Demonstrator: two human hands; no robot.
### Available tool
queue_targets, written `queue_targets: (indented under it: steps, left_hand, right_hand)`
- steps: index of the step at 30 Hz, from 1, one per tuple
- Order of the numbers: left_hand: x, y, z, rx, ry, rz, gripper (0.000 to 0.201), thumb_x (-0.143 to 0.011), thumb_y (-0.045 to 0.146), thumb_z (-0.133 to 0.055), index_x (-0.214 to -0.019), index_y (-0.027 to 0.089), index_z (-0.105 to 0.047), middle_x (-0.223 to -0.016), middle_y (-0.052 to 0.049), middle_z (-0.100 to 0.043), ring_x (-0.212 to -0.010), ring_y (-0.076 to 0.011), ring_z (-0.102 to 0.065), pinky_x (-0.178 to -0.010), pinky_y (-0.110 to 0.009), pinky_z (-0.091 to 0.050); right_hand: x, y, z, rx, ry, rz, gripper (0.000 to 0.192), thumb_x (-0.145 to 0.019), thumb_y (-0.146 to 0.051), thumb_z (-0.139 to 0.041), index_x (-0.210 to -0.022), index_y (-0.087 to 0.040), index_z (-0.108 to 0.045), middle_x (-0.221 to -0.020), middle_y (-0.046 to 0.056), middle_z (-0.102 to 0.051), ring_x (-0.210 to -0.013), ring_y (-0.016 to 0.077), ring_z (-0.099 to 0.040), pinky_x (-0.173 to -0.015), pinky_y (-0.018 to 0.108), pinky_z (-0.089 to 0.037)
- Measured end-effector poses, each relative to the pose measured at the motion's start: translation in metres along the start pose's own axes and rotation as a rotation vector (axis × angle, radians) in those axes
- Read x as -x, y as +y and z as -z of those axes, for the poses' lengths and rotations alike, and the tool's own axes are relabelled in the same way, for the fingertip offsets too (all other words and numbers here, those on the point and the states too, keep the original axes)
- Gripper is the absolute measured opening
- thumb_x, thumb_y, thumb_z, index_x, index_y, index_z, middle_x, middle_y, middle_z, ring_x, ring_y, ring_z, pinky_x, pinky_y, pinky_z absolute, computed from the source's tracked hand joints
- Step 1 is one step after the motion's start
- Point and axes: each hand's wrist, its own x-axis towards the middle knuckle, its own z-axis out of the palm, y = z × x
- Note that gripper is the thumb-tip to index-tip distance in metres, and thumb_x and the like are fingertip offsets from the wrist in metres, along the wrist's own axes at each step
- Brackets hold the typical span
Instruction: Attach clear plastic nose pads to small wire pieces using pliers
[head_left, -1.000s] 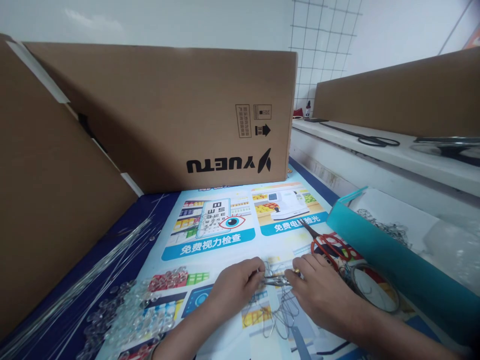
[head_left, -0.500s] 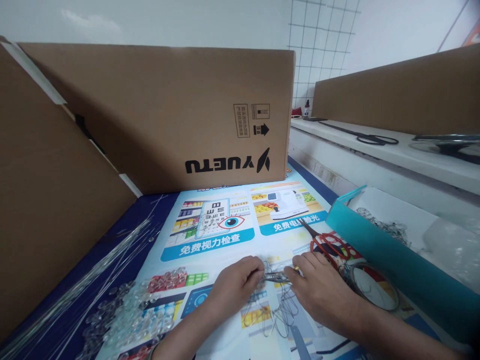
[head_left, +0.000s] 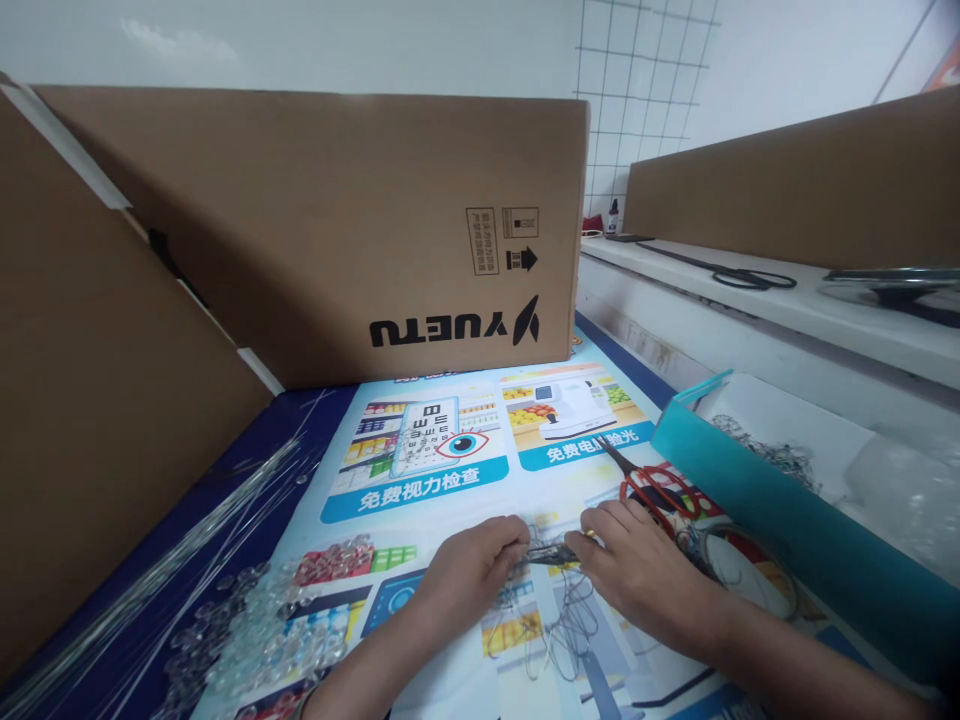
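Note:
My right hand (head_left: pixel 649 570) is closed around the handles of small metal pliers (head_left: pixel 553 553), whose jaws point left. Opposite it, my left hand (head_left: pixel 476 560) pinches thin wire (head_left: pixel 536 535) right at the plier tips. The exact grip point is hidden by the fingers. A loose tangle of thin wire (head_left: pixel 562 630) lies on the printed sheet (head_left: pixel 450 650) just below the hands. Behind my right hand rest red-handled scissors (head_left: pixel 660 490), and a round clear ring-shaped roll (head_left: pixel 750 575) is partly covered by my wrist.
Clear beads (head_left: pixel 277 630) are heaped at the lower left, with long thin wires (head_left: pixel 217 530) beside them. A teal box (head_left: pixel 795 510) with wire pieces (head_left: pixel 765 450) and clear plastic stands right. A cardboard box (head_left: pixel 322 240) closes off the back; black scissors (head_left: pixel 739 275) lie on the ledge.
My right hand and the pliers have shifted slightly left, and the pliers have turned a little. My left hand stays nearly in place, still pinching the wire.

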Motion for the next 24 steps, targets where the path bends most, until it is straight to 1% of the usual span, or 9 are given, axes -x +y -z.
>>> queue_targets:
  steps: [5,9,13,17,21,24]
  left_hand:
    - [0.000,0.001,0.000,-0.032,-0.007,-0.004,0.016,-0.085,0.018,-0.036,-0.077,0.022,-0.049,-0.074,0.003,-0.056,-0.069,-0.0132,-0.051,-0.061,-0.020,-0.034]
    - [0.000,0.003,0.000,-0.073,-0.012,-0.001,0.016,-0.086,0.019,-0.037,-0.078,0.022,-0.050,-0.075,0.003,-0.057,-0.069,-0.0136,-0.051,-0.060,-0.021,-0.034]
    - [-0.001,0.003,-0.001,-0.088,-0.003,-0.007,0.014,-0.085,0.019,-0.040,-0.079,0.023,-0.052,-0.078,0.002,-0.057,-0.071,-0.0138,-0.051,-0.061,-0.021,-0.034]
    - [-0.001,0.002,-0.003,-0.066,0.034,-0.022,0.014,-0.083,0.017,-0.041,-0.079,0.022,-0.053,-0.078,0.002,-0.054,-0.071,-0.0139,-0.050,-0.063,-0.021,-0.035]
    - [-0.002,0.001,-0.006,-0.018,0.073,-0.035,0.013,-0.082,0.015,-0.042,-0.079,0.022,-0.053,-0.081,0.001,-0.052,-0.070,-0.0130,-0.050,-0.063,-0.021,-0.036]
    - [-0.002,0.002,-0.008,0.021,0.077,-0.028,0.012,-0.081,0.015,-0.043,-0.078,0.022,-0.053,-0.083,0.001,-0.050,-0.065,-0.0112,-0.049,-0.060,-0.021,-0.036]
  right_hand:
    - [0.000,0.001,-0.003,0.012,0.001,0.003,0.022,-0.086,-0.014,-0.045,-0.105,-0.018,-0.054,-0.098,0.009,-0.051,-0.090,0.0231,-0.042,-0.077,0.038,-0.028]
    - [0.000,-0.001,0.004,0.028,-0.025,0.020,0.023,-0.086,-0.015,-0.046,-0.107,-0.018,-0.053,-0.098,0.009,-0.051,-0.090,0.0229,-0.042,-0.077,0.037,-0.028]
    - [-0.001,-0.002,0.010,0.045,-0.061,0.029,0.020,-0.083,-0.016,-0.051,-0.103,-0.018,-0.054,-0.095,0.007,-0.051,-0.086,0.0219,-0.042,-0.073,0.036,-0.028]
    - [-0.001,-0.003,0.011,0.083,-0.071,0.049,0.019,-0.081,-0.017,-0.054,-0.100,-0.018,-0.053,-0.093,0.007,-0.051,-0.084,0.0219,-0.042,-0.071,0.036,-0.027]
    - [-0.001,-0.006,0.010,0.106,-0.058,0.022,0.016,-0.082,-0.019,-0.054,-0.098,-0.018,-0.053,-0.089,0.006,-0.051,-0.082,0.0214,-0.041,-0.068,0.035,-0.026]
    - [0.000,-0.009,0.009,0.115,-0.059,0.001,0.013,-0.081,-0.019,-0.055,-0.094,-0.018,-0.053,-0.087,0.005,-0.050,-0.078,0.0206,-0.041,-0.067,0.034,-0.026]
